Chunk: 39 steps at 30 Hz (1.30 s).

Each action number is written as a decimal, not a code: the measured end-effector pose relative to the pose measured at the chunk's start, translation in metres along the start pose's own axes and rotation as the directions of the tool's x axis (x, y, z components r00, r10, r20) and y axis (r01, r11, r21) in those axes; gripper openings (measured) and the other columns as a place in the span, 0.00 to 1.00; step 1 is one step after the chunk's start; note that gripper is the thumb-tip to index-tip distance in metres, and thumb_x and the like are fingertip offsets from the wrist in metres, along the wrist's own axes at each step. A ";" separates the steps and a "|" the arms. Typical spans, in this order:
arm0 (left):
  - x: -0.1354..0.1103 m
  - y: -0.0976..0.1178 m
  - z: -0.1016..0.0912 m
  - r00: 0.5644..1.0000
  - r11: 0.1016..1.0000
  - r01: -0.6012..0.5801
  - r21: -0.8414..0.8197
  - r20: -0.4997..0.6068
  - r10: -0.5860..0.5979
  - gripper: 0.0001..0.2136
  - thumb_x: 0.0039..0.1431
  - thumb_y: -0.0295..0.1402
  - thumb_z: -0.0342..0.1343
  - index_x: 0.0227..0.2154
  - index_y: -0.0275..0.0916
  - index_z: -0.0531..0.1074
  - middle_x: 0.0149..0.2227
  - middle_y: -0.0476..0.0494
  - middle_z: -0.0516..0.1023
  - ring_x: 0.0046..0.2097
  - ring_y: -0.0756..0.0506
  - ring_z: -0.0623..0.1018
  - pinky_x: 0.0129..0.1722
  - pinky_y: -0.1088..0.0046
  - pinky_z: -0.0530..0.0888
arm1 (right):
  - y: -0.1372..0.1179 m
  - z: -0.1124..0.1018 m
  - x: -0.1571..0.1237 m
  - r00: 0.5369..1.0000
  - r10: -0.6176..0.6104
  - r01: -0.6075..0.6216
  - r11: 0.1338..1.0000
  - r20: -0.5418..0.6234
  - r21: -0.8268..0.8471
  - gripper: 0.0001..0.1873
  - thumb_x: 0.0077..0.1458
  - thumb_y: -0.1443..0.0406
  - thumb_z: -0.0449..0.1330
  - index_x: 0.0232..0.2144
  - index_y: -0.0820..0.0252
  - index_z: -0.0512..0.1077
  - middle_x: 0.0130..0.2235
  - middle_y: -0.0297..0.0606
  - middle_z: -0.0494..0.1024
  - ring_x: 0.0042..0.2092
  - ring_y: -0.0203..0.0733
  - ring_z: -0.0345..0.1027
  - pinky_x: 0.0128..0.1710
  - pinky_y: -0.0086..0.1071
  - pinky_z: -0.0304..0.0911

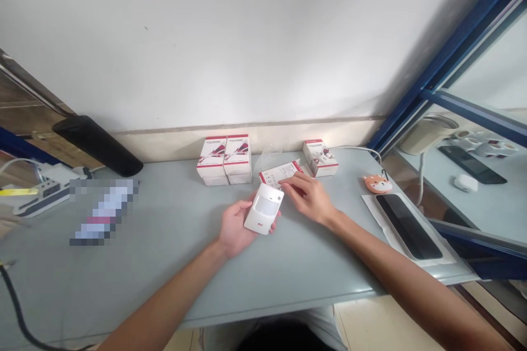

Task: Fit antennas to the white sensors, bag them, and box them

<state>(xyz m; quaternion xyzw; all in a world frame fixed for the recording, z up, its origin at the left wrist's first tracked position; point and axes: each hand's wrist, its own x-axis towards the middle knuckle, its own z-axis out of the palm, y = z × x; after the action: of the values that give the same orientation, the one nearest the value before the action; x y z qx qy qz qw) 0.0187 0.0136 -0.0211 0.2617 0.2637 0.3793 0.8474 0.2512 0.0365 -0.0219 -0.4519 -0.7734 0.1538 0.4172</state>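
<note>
My left hand (233,227) is palm up and curled round a white sensor-like device (264,209) with a frosted window and a small red mark. My right hand (308,195) reaches in from the right; its fingertips touch the top corner of the device and rest over a red-and-white box lying flat (276,173) behind it. What, if anything, those fingers pinch is too small to see. Both hands hover just above the grey table (173,263).
Two red-and-white boxes (224,159) stand side by side at the wall, a third (320,158) to the right. An orange fox-shaped case (377,184) and a dark phone (407,226) on white paper lie right. A black cylinder (97,145), power strip (39,195) and cables lie left.
</note>
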 end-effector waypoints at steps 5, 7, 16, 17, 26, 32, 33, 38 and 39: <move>0.004 0.002 0.000 0.994 0.992 -0.107 0.061 -0.013 0.108 0.27 0.66 0.38 0.51 0.65 0.31 0.65 0.45 0.28 0.84 0.38 0.35 0.82 0.42 0.59 0.73 | 0.011 -0.013 0.011 0.999 -0.016 0.004 0.967 -0.044 -0.254 0.15 0.72 0.62 0.53 0.50 0.51 0.80 0.42 0.40 0.79 0.38 0.42 0.73 0.35 0.35 0.65; 0.005 0.001 0.000 0.990 0.986 -0.138 0.088 -0.009 0.139 0.28 0.67 0.38 0.51 0.67 0.33 0.64 0.45 0.30 0.84 0.39 0.36 0.83 0.41 0.60 0.73 | 0.014 -0.017 0.024 0.999 0.034 -0.038 0.947 -0.019 -0.320 0.15 0.72 0.64 0.53 0.51 0.52 0.79 0.45 0.42 0.79 0.43 0.45 0.75 0.38 0.37 0.67; 0.003 -0.002 -0.002 0.966 0.957 -0.235 0.171 -0.066 0.249 0.24 0.69 0.41 0.50 0.64 0.36 0.63 0.45 0.34 0.84 0.40 0.37 0.83 0.41 0.62 0.74 | -0.003 0.015 0.091 0.985 0.048 0.017 0.928 0.165 -0.373 0.12 0.64 0.55 0.65 0.48 0.49 0.78 0.45 0.38 0.77 0.36 0.44 0.72 0.36 0.36 0.61; 0.003 -0.001 -0.002 0.956 0.945 -0.264 0.193 -0.077 0.283 0.24 0.69 0.41 0.51 0.64 0.38 0.63 0.46 0.35 0.84 0.41 0.38 0.83 0.41 0.63 0.74 | -0.004 0.020 0.092 0.985 0.066 -0.001 0.927 0.160 -0.374 0.13 0.62 0.55 0.66 0.47 0.50 0.78 0.44 0.37 0.77 0.33 0.42 0.71 0.34 0.36 0.59; 0.002 -0.004 0.002 0.907 0.870 -0.358 0.339 -0.096 0.410 0.24 0.64 0.41 0.63 0.60 0.41 0.71 0.44 0.41 0.83 0.37 0.42 0.81 0.39 0.67 0.73 | 0.005 0.017 0.077 0.982 0.169 -0.187 0.936 -0.083 -0.297 0.07 0.67 0.61 0.57 0.42 0.53 0.75 0.43 0.36 0.77 0.34 0.40 0.70 0.32 0.34 0.55; 0.037 0.008 0.024 0.923 0.885 -0.308 0.351 -0.117 0.367 0.24 0.67 0.46 0.61 0.60 0.40 0.71 0.42 0.41 0.83 0.32 0.43 0.81 0.36 0.65 0.75 | 0.006 0.011 0.061 0.956 0.154 -0.190 0.973 -0.248 -0.128 0.10 0.69 0.57 0.56 0.41 0.54 0.72 0.45 0.39 0.76 0.39 0.42 0.72 0.37 0.36 0.66; 0.044 0.010 0.028 0.931 0.893 -0.291 0.343 -0.113 0.347 0.24 0.67 0.47 0.61 0.60 0.39 0.71 0.41 0.40 0.83 0.32 0.43 0.82 0.35 0.65 0.75 | 0.007 0.011 0.058 0.953 0.151 -0.184 0.977 -0.262 -0.105 0.10 0.70 0.57 0.55 0.41 0.54 0.72 0.44 0.40 0.76 0.39 0.42 0.72 0.37 0.36 0.67; 0.058 0.016 0.037 0.972 0.930 -0.204 0.306 -0.048 0.229 0.23 0.66 0.46 0.63 0.56 0.36 0.73 0.43 0.36 0.83 0.34 0.40 0.84 0.36 0.63 0.77 | 0.008 0.006 0.049 0.942 0.139 -0.157 0.987 -0.307 -0.033 0.08 0.71 0.58 0.54 0.41 0.54 0.70 0.42 0.40 0.76 0.38 0.43 0.72 0.37 0.38 0.70; 0.055 0.016 0.037 0.975 0.933 -0.197 0.301 -0.038 0.218 0.23 0.66 0.46 0.62 0.56 0.35 0.73 0.45 0.35 0.83 0.35 0.40 0.84 0.38 0.62 0.78 | 0.007 0.005 0.048 0.946 0.130 -0.144 0.989 -0.299 -0.025 0.08 0.71 0.59 0.55 0.40 0.53 0.70 0.42 0.39 0.77 0.38 0.43 0.72 0.37 0.38 0.70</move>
<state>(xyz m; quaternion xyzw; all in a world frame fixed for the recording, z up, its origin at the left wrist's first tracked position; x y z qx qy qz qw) 0.0665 0.0567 0.0020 0.3980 0.3179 0.4319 0.7443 0.2399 0.0804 -0.0047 -0.5320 -0.6724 0.0948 0.5059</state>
